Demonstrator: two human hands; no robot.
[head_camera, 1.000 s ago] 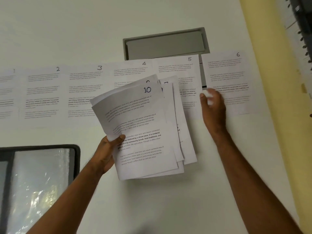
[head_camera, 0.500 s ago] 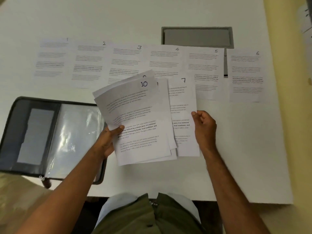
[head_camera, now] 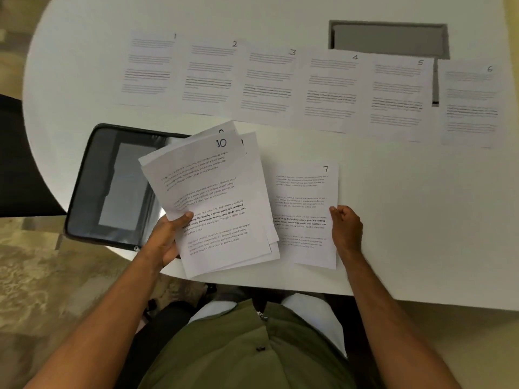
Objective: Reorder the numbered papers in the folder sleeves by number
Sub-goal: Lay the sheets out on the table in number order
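Six printed sheets lie in a row at the far side of the white table [head_camera: 421, 220]: sheet 1 [head_camera: 150, 66], sheet 2 [head_camera: 209, 77], sheet 3 [head_camera: 268, 85], sheet 4 [head_camera: 330, 91], sheet 5 [head_camera: 397, 98] and sheet 6 [head_camera: 471, 105]. My left hand [head_camera: 168, 237] grips a fanned stack of papers [head_camera: 219, 203] with number 10 on top. My right hand [head_camera: 346, 228] pinches the right edge of sheet 7 [head_camera: 304, 214], held apart to the right of the stack. The open black folder [head_camera: 112, 186] with clear sleeves lies left, partly behind the stack.
A grey recessed cable hatch [head_camera: 389, 37] sits in the table behind sheets 4 and 5. The table's near edge runs just in front of my lap. A dark chair [head_camera: 16, 164] stands at the far left, over patterned floor [head_camera: 42, 276].
My right hand left sheet 6 in the row, came back and drew sheet 7 out of the stack to the right. The view tilted down and pulled back.
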